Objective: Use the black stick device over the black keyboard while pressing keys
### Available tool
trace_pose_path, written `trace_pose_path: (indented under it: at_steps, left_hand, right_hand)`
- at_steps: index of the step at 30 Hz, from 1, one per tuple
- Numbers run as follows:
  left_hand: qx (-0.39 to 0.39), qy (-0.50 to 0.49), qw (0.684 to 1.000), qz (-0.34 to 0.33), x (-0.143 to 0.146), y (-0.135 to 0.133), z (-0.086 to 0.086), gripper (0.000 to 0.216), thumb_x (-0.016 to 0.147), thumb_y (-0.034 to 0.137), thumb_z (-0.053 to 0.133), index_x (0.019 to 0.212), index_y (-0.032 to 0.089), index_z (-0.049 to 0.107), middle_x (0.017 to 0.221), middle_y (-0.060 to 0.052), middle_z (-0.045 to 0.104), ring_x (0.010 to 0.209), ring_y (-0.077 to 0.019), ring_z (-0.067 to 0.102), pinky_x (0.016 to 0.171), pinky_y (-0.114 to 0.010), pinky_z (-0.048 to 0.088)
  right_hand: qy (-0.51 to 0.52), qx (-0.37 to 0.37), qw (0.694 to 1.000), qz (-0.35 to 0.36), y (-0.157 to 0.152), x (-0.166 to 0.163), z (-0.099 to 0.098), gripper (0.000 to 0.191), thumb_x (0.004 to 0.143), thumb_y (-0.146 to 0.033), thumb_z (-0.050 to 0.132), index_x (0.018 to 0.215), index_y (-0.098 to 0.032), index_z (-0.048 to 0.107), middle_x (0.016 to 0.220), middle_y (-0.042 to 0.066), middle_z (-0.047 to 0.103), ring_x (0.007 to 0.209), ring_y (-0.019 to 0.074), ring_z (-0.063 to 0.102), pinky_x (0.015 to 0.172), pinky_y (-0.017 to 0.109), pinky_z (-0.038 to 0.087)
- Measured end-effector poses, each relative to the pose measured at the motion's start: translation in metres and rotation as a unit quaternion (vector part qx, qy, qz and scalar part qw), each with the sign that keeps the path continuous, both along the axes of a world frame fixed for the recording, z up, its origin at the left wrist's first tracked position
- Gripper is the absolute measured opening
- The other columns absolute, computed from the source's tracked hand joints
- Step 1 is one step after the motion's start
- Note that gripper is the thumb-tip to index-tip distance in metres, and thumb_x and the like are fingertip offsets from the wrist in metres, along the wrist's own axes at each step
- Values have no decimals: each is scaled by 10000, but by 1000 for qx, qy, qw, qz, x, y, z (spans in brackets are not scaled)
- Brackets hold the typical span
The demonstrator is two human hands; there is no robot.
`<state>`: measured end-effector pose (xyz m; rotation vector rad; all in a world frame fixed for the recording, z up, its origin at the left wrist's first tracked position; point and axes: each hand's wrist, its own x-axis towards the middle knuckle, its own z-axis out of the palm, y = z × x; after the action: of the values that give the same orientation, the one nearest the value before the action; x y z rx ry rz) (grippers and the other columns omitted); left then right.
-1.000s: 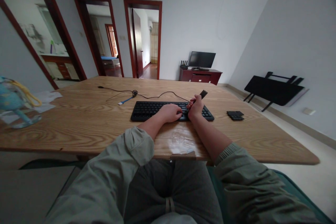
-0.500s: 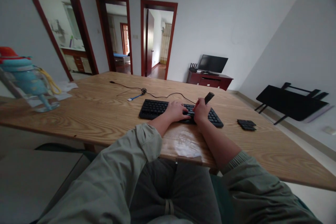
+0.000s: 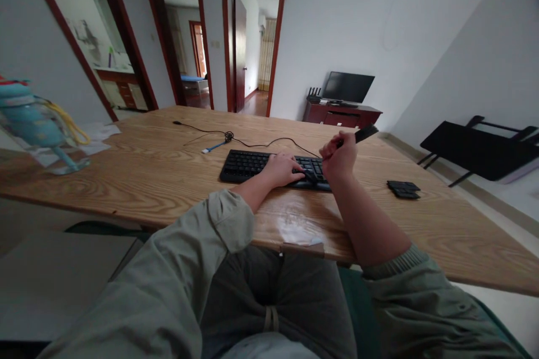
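A black keyboard lies on the wooden table. Above its middle is my left hand, thumb and forefinger closing towards a small dark piece at their tips; its kind is unclear. My right hand is raised over the keyboard's right end and hides part of it. Its fingers are wrapped round a slim black stick-like tool, which sticks out up and to the right. The tool's other end is hidden in the fist.
A thin black cable with a knot runs behind the keyboard, beside a blue-and-white connector. Small black flat pieces lie to the right. A blue bottle with a yellow strap and papers are at the left.
My right hand has lifted up and to the right with the black tool, which now tilts further right. The left hand stays over the keyboard. The view has shifted slightly.
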<state>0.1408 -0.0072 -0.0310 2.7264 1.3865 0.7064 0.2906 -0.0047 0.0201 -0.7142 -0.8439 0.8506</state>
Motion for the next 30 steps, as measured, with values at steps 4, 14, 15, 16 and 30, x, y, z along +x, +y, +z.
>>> trace_pose_path:
  at_steps: [4, 14, 15, 16, 30]
  left_hand:
    - [6, 4, 1000, -6, -1, 0, 4, 303, 846, 469, 598, 1025, 288, 763, 1101, -48, 683, 1063, -249, 566, 934, -389, 415]
    - [28, -7, 1000, -9, -35, 9, 26, 270, 866, 350, 541, 972, 218, 752, 1031, -52, 722, 993, -216, 617, 926, -338, 459]
    - [26, -6, 1000, 4, -41, 12, 27, 268, 863, 352, 544, 964, 218, 753, 1023, -55, 723, 999, -218, 619, 935, -339, 458]
    - [24, -6, 1000, 15, -48, 16, 28, 269, 860, 354, 546, 958, 213, 753, 1024, -60, 723, 1004, -220, 621, 944, -340, 458]
    - [-67, -138, 966, 209, -147, 46, 20, 429, 777, 405, 564, 1117, 163, 666, 934, -55, 716, 820, -185, 635, 779, -288, 504]
  right_hand:
    - [10, 11, 1000, 0, 5, 28, 10, 284, 800, -421, 483, 626, -227, 370, 465, -80, 285, 400, 70, 274, 405, 208, 268]
    - [-676, -9, 730, 97, -14, 69, -27, 353, 770, -552, 641, 787, -203, 692, 674, 14, 654, 620, 166, 558, 571, 271, 367]
    - [-705, -10, 701, 105, -16, 65, -29, 375, 779, -574, 627, 828, -209, 699, 717, 24, 677, 642, 175, 577, 583, 275, 373]
    - [-727, -8, 679, 107, -18, 61, -29, 393, 785, -588, 617, 863, -212, 703, 760, 34, 694, 667, 184, 594, 597, 279, 380]
    - [-800, 17, 592, 93, -23, 57, -21, 196, 796, -318, 610, 934, -227, 716, 955, 78, 720, 855, 229, 648, 718, 283, 423]
